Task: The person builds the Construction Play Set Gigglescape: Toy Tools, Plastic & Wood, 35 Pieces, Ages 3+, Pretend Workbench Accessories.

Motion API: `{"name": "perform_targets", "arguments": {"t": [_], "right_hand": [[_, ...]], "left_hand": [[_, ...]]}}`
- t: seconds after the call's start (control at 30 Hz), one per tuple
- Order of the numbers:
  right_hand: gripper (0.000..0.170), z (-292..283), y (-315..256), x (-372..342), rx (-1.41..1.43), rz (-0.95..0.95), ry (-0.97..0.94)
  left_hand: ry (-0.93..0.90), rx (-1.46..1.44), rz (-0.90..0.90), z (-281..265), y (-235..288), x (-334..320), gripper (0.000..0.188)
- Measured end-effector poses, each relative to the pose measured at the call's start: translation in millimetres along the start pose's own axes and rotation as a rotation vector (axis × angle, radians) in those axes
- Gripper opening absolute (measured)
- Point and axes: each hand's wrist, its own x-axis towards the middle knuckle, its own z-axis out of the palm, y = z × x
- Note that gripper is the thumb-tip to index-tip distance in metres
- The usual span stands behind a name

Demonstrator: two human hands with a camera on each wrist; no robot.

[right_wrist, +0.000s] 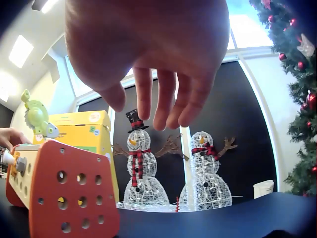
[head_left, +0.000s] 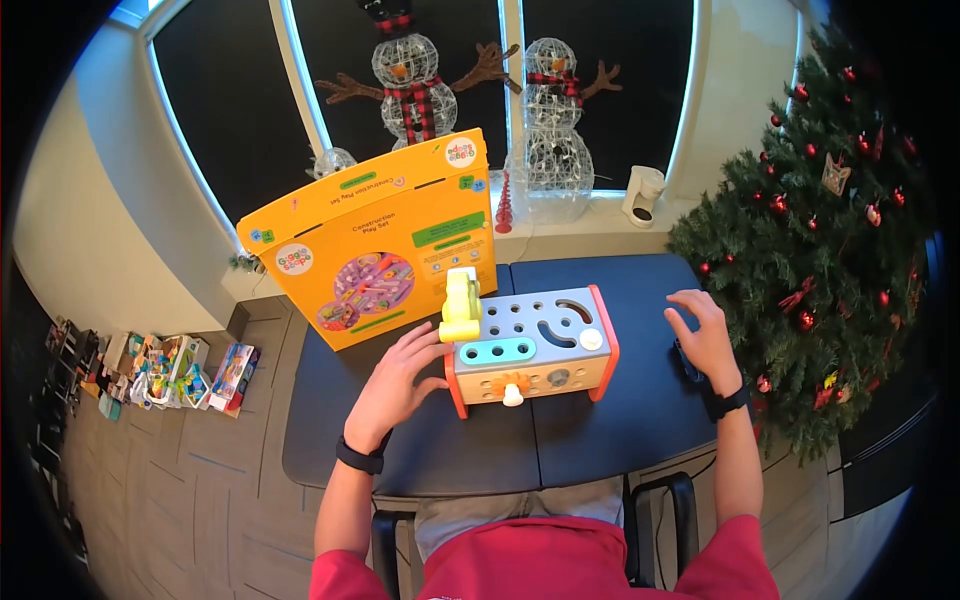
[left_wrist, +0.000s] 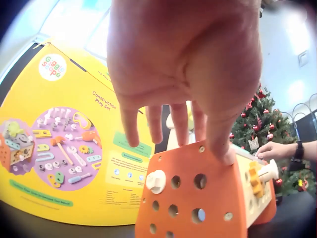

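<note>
A toy workbench (head_left: 520,317) with a grey-blue top and orange-red end panels stands on the black table. My left hand (head_left: 393,388) is at its left end, fingers extended, fingertips and thumb right at the top edge of the orange panel (left_wrist: 185,193). On the top sit a yellow-green piece (head_left: 461,305) at the left corner, a turquoise strip (head_left: 510,350) and a white bolt head (head_left: 591,340). An orange gear (head_left: 500,383) with a white screw (head_left: 513,398) is on the front. Off to the right, my right hand (head_left: 708,345) hovers above the table with loosely bent fingers, holding nothing.
A large yellow play-set box (head_left: 370,240) stands behind and left of the workbench. Beyond the table (head_left: 640,420) are lit snowmen (head_left: 556,120) by the window. A decorated tree (head_left: 810,220) stands close on the right. Several toy packages (head_left: 170,370) lie on the floor at left.
</note>
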Motion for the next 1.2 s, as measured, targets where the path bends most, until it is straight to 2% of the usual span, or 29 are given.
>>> {"name": "perform_targets", "arguments": {"t": [0.1,0.17,0.27,0.37,0.47,0.53,0.57,0.63,0.9,0.97,1.03,1.13,1.2], "right_hand": [[0.018,-12.4,17.9,4.1,0.011,0.109,-0.112],[0.018,-18.4,15.1,11.7,-0.003,0.076,-0.118],[0.017,-29.4,-5.8,27.7,-0.054,0.057,-0.167],[0.018,-32.9,-38.4,46.2,0.026,0.038,-0.150],[0.019,-34.4,-74.8,61.4,0.036,-0.033,-0.136],[0.021,-31.8,-96.3,67.8,0.072,-0.239,-0.059],[0.021,-31.2,-108.0,70.0,0.072,-0.239,-0.059],[0.024,-29.6,-130.4,73.8,0.079,-0.409,-0.016],[0.027,-7.7,-167.7,62.4,0.231,-0.589,-0.126],[0.027,-3.5,-169.6,59.1,0.248,-0.606,-0.147],[0.025,3.1,-166.7,56.0,0.228,-0.635,-0.162],[0.024,4.9,-166.2,53.1,0.235,-0.636,-0.158],[0.023,5.8,-165.5,53.2,0.236,-0.638,-0.155]], "left_hand": [[-0.028,-0.028,0.036,-2.6,-6.5,3.8,0.054],[-0.029,-0.022,0.050,-3.7,-6.7,4.3,0.055],[-0.022,0.001,0.092,-3.6,-3.5,5.6,0.056],[-0.004,0.040,0.152,-1.6,2.3,8.8,0.055],[0.001,0.064,0.196,1.4,7.4,10.0,0.054],[0.008,0.087,0.223,5.8,9.2,10.2,0.055],[0.009,0.087,0.222,7.4,11.3,11.0,0.055],[0.024,0.104,0.240,10.7,16.2,12.9,0.047],[0.108,0.132,0.280,38.9,32.0,19.3,0.053],[0.119,0.129,0.192,42.8,40.9,20.2,0.055],[0.144,0.129,0.212,40.9,43.7,21.6,0.058],[0.141,-0.019,0.122,31.8,45.1,22.4,0.050],[0.464,-0.058,0.108,31.1,38.3,25.4,0.043]]}}
